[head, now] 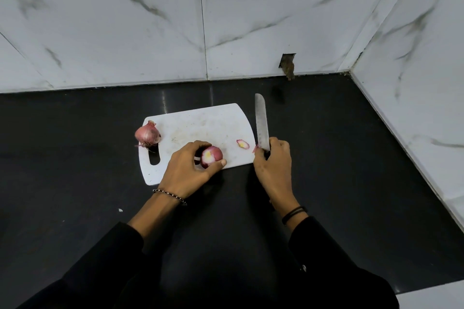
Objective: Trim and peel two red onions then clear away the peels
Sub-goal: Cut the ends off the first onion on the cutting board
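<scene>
head view, trimming stage. the left hand (190,163) curls its fingers and thumb round a red onion (211,157) near the front edge of the white cutting board (200,123); the onion's cut, pale face is turned up toward the camera, and most of its red skin still appears to be on. the right hand (272,158) grips the handle of a knife (261,124), held just off the board's right edge with the blade pointing away toward the back wall. a cut-off slice (242,144) lies on the board near its right edge, and a small scrap of peel (255,149) sits at that edge beside the knife hand. a second onion (147,134), untrimmed with roots and tip intact, rests at the board's left edge by the handle slot.

judged risks: the round onion may roll under the blade if it is cut without a flat face down, bringing the left fingertips into the knife's path; the second onion, set right at the edge, could roll onto the black bench (75,158); loose scraps near the right edge may be swept off by the knife hand.
</scene>
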